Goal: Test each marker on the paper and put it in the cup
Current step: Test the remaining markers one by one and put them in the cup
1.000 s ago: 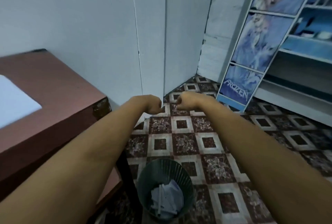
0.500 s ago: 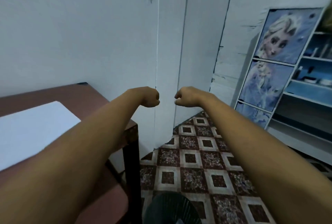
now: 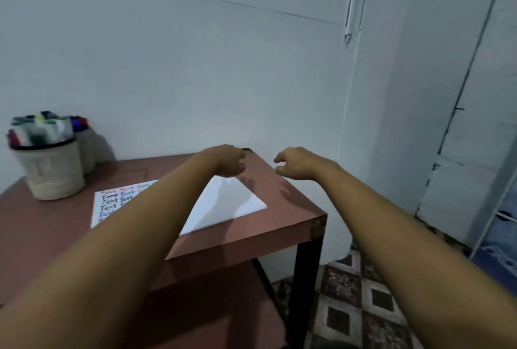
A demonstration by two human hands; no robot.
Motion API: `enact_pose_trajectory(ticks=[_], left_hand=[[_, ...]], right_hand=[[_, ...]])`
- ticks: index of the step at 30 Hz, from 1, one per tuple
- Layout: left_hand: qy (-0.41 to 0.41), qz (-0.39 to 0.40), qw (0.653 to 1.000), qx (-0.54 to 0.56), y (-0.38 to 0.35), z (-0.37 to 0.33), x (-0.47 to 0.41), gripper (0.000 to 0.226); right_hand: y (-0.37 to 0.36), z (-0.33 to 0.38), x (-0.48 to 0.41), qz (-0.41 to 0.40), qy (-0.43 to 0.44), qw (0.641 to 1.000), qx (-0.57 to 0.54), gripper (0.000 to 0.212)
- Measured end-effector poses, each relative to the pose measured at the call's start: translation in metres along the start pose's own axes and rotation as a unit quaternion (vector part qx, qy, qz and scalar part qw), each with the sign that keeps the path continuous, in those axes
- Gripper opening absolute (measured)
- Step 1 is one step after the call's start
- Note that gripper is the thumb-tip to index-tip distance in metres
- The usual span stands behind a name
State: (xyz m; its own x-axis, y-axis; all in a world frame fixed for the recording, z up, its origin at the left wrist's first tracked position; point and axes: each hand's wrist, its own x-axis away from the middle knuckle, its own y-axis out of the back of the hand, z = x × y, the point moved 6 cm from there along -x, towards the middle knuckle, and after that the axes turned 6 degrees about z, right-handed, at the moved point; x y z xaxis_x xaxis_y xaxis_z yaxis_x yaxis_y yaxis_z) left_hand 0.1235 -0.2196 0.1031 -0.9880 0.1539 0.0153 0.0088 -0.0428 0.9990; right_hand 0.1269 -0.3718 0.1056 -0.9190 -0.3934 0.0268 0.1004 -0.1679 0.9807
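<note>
A white sheet of paper (image 3: 235, 203) lies on the brown table (image 3: 279, 225), with rows of the word "Test" in several colours at its left end. A beige cup (image 3: 56, 172) stands at the table's back left, full of several markers (image 3: 42, 127). A second, smaller cup (image 3: 88, 150) with markers stands behind it. My left hand (image 3: 228, 161) hovers above the paper's far corner, fingers loosely curled and holding nothing. My right hand (image 3: 296, 164) hangs over the table's right rear corner, also loosely curled and holding nothing. My left forearm hides the middle of the paper.
A white wall rises behind the table. The table's right edge and black leg (image 3: 305, 278) drop to a patterned tile floor (image 3: 361, 306). A lower brown shelf (image 3: 212, 312) sits under the tabletop. A white door (image 3: 470, 152) stands at the right.
The view swung left from the floor and bin to the table, bringing paper and cups into sight. Both fists loosened into loosely curled fingers and now hang over the tabletop.
</note>
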Motion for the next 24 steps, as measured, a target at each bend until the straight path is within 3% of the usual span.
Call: enact_pose_trajectory(ticks=[7,12,16,19,24], left_hand=[[0.090,0.007,0.996,0.002,-0.018,0.098,0.052,0.047],[0.147,0.026,0.989,0.020,-0.039,0.154,0.092,0.046],[0.217,0.026,0.974,0.052,-0.067,0.189,0.123,0.050],[0.242,0.024,0.966,0.092,-0.087,0.204,0.134,0.051],[0.251,-0.007,0.960,0.125,-0.106,0.207,0.141,0.049]], right_hand=[[-0.026,0.081,-0.027,0.018,0.047,0.999,0.001,0.028],[-0.045,0.121,-0.041,0.011,0.088,0.992,0.089,0.046],[-0.076,0.138,-0.042,0.050,0.093,0.993,0.049,0.043],[-0.092,0.132,-0.053,0.021,0.047,0.998,0.027,0.040],[-0.092,0.089,-0.056,-0.032,-0.166,0.985,0.020,0.043]])
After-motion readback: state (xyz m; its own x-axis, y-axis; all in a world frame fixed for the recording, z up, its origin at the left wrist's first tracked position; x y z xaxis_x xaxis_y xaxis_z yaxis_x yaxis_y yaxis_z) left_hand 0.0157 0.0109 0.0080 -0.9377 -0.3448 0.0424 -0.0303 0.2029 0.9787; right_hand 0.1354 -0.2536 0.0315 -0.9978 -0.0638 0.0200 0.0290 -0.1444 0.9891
